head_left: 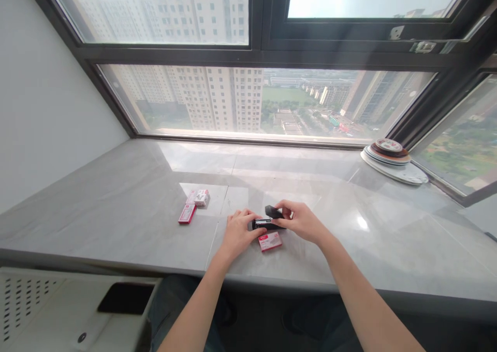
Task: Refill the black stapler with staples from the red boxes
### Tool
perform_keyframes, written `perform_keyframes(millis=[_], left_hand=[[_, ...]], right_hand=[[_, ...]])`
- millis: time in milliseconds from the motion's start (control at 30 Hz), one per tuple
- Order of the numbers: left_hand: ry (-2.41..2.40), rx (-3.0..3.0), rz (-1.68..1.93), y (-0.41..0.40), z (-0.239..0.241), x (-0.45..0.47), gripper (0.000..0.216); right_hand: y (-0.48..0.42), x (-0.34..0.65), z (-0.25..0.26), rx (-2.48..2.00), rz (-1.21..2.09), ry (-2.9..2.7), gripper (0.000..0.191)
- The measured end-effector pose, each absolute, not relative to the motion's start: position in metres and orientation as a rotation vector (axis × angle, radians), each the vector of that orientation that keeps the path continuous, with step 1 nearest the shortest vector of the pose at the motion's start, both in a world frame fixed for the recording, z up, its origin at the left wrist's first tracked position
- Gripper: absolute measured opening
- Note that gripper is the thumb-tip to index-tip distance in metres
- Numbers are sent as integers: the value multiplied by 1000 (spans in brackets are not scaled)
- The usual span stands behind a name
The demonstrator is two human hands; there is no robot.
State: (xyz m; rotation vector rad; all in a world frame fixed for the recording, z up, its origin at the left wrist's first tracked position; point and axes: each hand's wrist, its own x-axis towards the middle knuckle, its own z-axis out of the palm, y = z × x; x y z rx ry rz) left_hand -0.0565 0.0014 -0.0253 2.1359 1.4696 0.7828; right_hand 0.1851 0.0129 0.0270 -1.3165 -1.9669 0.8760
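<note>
Boxes [187, 214] in red and white sit on the desk [116, 212] left of the stapler [267, 225]; one more, the near box [270, 242], lies just on its near side. A stack of plates [392, 163] stands well off to its right. The stapler lies between left grip [239, 230], clamped on its base, and right grip [301, 220], pinching its raised top. Fingers cover its ends; from here the box lettering is too small to read.

Daylight from a dark-framed window [217, 103] at twelve o'clock brightened the grey counter [128, 202]; a white wall [46, 93] rose at ten.
</note>
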Motion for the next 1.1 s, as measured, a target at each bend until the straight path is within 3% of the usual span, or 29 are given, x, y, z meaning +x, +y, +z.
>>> perform_keyframes(millis=[133,267,367,567,667,867,1100], left_hand=[[1498,2151,765,2,-27,-56,19],[1485,2184,771,0,-24,-58,15],[1454,2141,884,-8,-15,-57,35],[925,2414,669,-33,6,-45,68],[918,2459,547,-33,11,-58,76],[1198,2289,561,-14,5,-90,68],[1251,2299,676,-7,-13,-52,90]], right_hand=[[14,164,22,-1392,723,-2131,15],[10,164,22,-1374,650,-2209,16],[8,174,20,-1468,682,-2132,16],[10,191,-14,-1701,845,-1663,43],[5,198,-28,-1645,972,-1508,59],[-20,197,-36,-1506,1140,-1393,66],[-28,171,-40,-1475,1113,-1366,65]])
